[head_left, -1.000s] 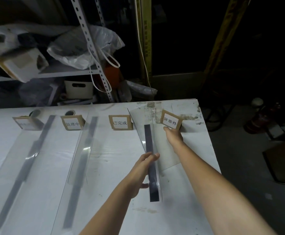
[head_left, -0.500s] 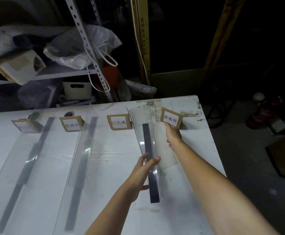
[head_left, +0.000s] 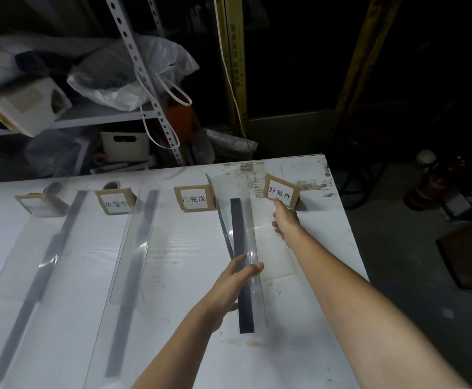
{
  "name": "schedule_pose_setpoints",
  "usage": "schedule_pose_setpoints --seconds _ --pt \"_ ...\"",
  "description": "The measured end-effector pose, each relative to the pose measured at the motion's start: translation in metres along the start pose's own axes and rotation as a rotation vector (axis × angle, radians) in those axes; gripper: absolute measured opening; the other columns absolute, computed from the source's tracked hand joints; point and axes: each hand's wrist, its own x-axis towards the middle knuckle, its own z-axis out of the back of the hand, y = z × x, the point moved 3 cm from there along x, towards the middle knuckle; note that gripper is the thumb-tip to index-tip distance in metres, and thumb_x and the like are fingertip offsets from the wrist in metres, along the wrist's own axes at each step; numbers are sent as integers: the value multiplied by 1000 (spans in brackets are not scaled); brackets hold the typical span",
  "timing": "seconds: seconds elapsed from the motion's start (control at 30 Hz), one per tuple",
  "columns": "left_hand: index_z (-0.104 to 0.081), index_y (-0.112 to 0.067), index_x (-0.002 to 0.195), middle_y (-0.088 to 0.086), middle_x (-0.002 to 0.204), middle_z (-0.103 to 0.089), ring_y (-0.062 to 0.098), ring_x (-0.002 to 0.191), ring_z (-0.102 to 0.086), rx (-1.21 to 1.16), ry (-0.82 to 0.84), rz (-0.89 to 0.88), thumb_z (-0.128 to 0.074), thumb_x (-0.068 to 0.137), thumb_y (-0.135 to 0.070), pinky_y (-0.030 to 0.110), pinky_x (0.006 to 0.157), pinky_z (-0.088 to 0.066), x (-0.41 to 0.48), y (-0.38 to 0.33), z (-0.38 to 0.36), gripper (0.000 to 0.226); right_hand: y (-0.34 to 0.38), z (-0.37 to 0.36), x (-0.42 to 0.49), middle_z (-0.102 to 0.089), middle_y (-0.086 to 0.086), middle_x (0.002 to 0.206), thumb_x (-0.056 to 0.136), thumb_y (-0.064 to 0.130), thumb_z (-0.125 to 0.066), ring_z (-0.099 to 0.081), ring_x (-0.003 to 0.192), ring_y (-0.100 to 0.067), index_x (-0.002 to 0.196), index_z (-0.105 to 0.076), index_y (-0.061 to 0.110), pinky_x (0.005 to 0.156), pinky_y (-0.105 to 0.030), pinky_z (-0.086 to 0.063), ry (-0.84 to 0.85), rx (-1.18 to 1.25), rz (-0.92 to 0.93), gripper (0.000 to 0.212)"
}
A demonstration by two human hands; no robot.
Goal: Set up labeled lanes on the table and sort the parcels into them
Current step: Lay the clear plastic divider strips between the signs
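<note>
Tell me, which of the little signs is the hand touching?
The rightmost label card, reading 异常件. The right hand touches its lower edge with a fingertip; the other three cards stand untouched to its left.

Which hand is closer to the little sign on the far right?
Right. The right hand reaches the sign at its lower edge; the left hand lies on the clear divider, nearer the person and left of the sign.
</note>
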Motion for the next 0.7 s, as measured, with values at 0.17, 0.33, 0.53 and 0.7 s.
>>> schedule_pose_setpoints --seconds 0.17,0.33,0.53,0.7 --pt "-33 -43 146 -4 161 -27 26 146 -29 37 2 6 -58 70 -65 51 114 -33 -7 6 3 83 14 -11 -16 -54 -5 89 98 60 -46 -56 76 -18 116 -60 8 71 -36 -55 90 26 7 57" --pt "-33 -40 146 -1 158 -32 27 144 -32 50 0 49 -58 69 -58 54 115 -32 -12 9 6 82 31 -31 -36 -63 -9 97 96 62 -47 -62 75 -23 126 -57 14 54 -29 -54 204 -131 118 57" --pt "-16 -54 149 -2 159 -30 28 140 -37 4 -18 8 -65 72 -52 56 110 -35 -14 1 6 92 31 -63 -56 -62 0 114 96 62 -44 -61 101 -23 126 -58 21 69 -32 -55 292 -351 289 53" --pt "-18 -50 151 -8 132 -50 21 122 -50 -27 -19 5 -58 70 -36 54 107 -40 -18 -3 8 92 24 -77 -56 -57 -2 140 98 65 -34 -51 128 -26 141 -51 26 105 -42 -43 251 -405 359 60"
